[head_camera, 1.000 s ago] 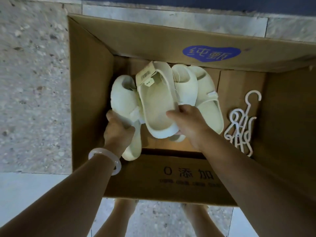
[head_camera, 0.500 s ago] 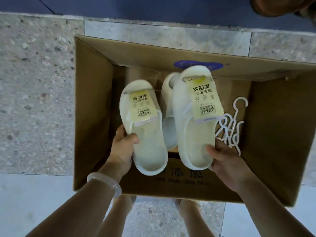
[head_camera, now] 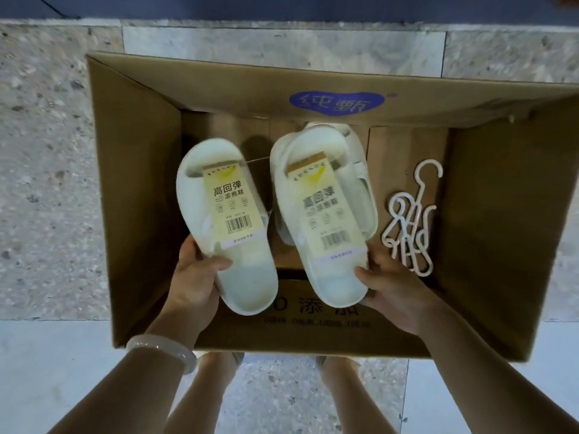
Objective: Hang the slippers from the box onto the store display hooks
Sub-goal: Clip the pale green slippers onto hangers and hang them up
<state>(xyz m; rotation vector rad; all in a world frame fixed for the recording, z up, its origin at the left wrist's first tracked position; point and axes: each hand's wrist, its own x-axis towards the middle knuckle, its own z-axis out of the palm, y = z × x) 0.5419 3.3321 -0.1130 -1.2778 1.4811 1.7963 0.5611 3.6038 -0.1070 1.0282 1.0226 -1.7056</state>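
Lifting two pale cream foam slippers above the open brown cardboard box (head_camera: 134,189), the left hand (head_camera: 195,277) grips the left slipper (head_camera: 225,227) and the right hand (head_camera: 394,286) the right slipper (head_camera: 326,214), each by its heel. More slippers (head_camera: 360,189) lie beneath, with white plastic hangers (head_camera: 410,220) near the box's right wall; next, probably, a hanger needs fitting

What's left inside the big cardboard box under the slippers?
On the bottom of the cardboard box lie white plastic hangers. Another slipper peeks out behind the slipper in the right hand. Anything beneath the held slippers is hidden.
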